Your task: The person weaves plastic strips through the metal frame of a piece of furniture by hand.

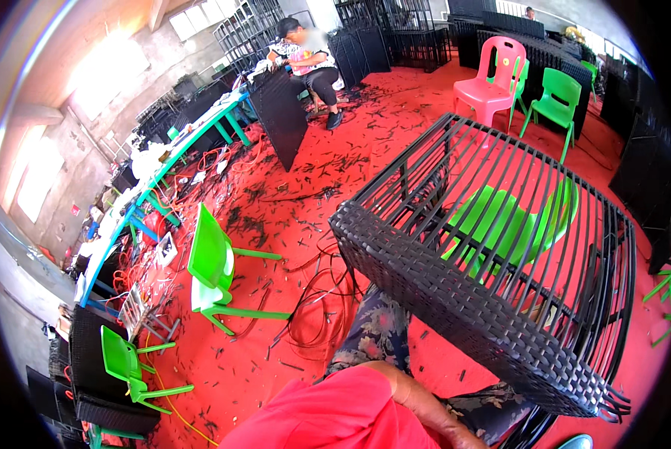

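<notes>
Neither of my hands shows. One bare forearm (418,400) runs from a red sleeve (320,411) to the lower edge, where its hand is cut off; it looks like my left arm. In front of my patterned trouser legs (377,329) stands a black frame (463,299), tilted. Its near side is closely woven with flat black strips, while long parallel strips (515,176) span the rest with gaps between. Loose strip ends stick out at its lower right corner. Through the gaps a green chair (485,217) shows.
Green chairs (214,258) (122,359) stand on my left. Loose black strips (320,280) and scraps litter the red floor (275,217). A cluttered blue-edged table (137,206) lines the left wall. Farther off are a seated person (313,63), a black panel (279,116) and a pink chair (489,86).
</notes>
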Motion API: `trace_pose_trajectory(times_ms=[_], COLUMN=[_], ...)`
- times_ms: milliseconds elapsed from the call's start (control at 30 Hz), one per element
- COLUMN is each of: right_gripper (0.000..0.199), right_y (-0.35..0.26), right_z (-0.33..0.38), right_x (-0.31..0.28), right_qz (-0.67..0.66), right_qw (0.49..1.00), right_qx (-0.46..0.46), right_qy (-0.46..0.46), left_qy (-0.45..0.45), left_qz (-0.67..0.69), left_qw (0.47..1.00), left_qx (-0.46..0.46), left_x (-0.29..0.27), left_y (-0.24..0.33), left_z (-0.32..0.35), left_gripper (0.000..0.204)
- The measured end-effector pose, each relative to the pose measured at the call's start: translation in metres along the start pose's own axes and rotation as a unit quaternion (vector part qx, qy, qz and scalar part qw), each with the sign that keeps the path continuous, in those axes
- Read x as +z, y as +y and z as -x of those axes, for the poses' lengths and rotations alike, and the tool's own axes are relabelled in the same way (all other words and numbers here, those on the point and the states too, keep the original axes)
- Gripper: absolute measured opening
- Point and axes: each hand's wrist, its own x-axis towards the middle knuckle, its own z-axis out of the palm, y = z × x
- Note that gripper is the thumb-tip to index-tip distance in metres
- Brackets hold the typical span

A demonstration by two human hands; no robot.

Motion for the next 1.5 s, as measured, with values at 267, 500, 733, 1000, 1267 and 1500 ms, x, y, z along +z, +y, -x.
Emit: trace_pose_trajectory(times_ms=[267,500,733,1000,1267,1500], right_gripper=[0.028,0.028,0.032,0.032,0.051,0.035], right_y=[0.007,0.017,-0.017,0.027,0.072,-0.026], right_z=[0.029,0.059,0.026,0.059,0.072,0.004], right_x=[-0.011,-0.032,-0.053,-0.060,-0.072,-0.100], right_qz=[0.018,0.092,0.158,0.165,0.055,-0.450], right_qw=[1.000,0.995,0.985,0.984,0.992,0.877], right_qx=[0.011,0.032,-0.059,0.029,0.103,0.035], right_qy=[0.001,0.023,0.028,0.059,0.039,-0.162], left_qy=[0.002,0.182,0.257,0.346,0.271,0.000], left_qz=[0.096,0.101,0.115,0.008,-0.078,-0.290], left_qw=[0.995,0.978,0.959,0.936,0.959,0.957], left_qx=[0.032,-0.010,-0.031,0.060,0.021,0.005], left_x=[0.010,-0.049,-0.083,-0.099,-0.079,-0.040], left_y=[0.020,0.089,0.131,0.172,0.181,0.131], left_z=[0.000,0.012,0.041,0.032,0.021,-0.017], left_gripper=[0.041,0.012,0.012,0.017,0.031,0.019])
